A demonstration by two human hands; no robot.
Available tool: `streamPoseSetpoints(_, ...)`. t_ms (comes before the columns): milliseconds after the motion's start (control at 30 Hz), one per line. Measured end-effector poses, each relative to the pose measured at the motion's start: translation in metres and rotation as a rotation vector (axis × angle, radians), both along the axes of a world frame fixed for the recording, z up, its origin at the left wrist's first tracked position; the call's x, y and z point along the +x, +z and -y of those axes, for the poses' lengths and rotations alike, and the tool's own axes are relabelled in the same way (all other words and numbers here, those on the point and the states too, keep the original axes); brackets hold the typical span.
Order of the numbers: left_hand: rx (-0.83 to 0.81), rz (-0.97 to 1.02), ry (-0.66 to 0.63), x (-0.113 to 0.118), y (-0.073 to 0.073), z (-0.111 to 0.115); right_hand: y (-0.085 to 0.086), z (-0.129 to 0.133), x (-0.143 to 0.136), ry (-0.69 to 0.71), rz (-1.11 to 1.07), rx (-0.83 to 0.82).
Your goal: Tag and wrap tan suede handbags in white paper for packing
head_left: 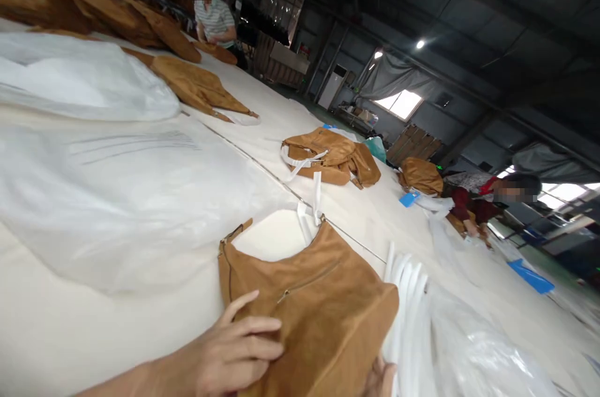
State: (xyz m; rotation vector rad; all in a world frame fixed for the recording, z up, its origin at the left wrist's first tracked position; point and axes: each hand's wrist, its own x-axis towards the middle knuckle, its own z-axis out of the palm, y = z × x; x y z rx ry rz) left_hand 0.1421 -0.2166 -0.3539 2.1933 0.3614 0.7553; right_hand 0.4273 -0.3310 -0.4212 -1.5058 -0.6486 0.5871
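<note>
The tan suede bag (309, 303) lies flat on the table (94, 322), pinned by the spread left hand (234, 353); the right hand (382, 378) touches its corner, grip indiscernible. The zipper could be snagged if dragged.

A tan bag (319, 303) is pressed flat on the white table (94, 322) by the left hand (234, 353); its lower edge is touched by the right hand (380, 378).

Dark metal roof (469, 3), one lit lamp (420, 44) under it. Below lamp, bright window (400, 103) in grey wall. Left of window, white cabinet (332, 85). Green floor (323, 110) beside long white table (262, 128).
</note>
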Motion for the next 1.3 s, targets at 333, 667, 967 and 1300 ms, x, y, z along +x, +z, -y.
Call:
streamPoseSetpoints(333,-0.76,0.113,0.785,-0.039,-0.03,0.024,0.002,-0.005,0.025,0.041,-0.195,0.055)
streamPoseSetpoints(667,-1.154,0.344,0.41,-0.002,0.001,-0.005,0.063,-0.017,0.029,-0.008,-0.579,0.129)
streamPoseSetpoints(967,-0.746,0.138,0.33,-0.009,0.06,-0.091,0.04,0.078,-0.005,-0.037,-0.107,-0.103)
streamPoseSetpoints(1300,-0.032,-0.377,0.307,-0.022,0.059,-0.092,0.015,0.114,-0.01,-0.317,0.142,-0.422)
